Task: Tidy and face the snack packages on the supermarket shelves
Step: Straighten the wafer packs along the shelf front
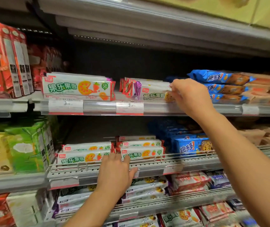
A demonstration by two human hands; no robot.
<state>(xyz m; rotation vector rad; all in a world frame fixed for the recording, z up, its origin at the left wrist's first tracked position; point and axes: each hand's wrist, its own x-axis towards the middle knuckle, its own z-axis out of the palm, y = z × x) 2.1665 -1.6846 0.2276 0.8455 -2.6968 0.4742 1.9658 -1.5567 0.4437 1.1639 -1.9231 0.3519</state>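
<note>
On the upper shelf (98,108) lie two stacks of long white biscuit packs with green lettering. The left stack (77,89) faces forward and is squared. My right hand (189,95) pinches the right end of the front pack of the right stack (153,94), whose red and purple ends are ruffled. One shelf lower, my left hand (116,171) rests on the wire front rail (147,158), its fingertips touching two white packs (140,153) of the same kind.
Blue cookie packs (219,86) are stacked right of my right hand. Red boxes (5,63) stand at upper left, green and yellow boxes (26,148) at lower left. Blue cookie boxes (189,145) sit on the lower shelf. More packs fill the bottom shelves.
</note>
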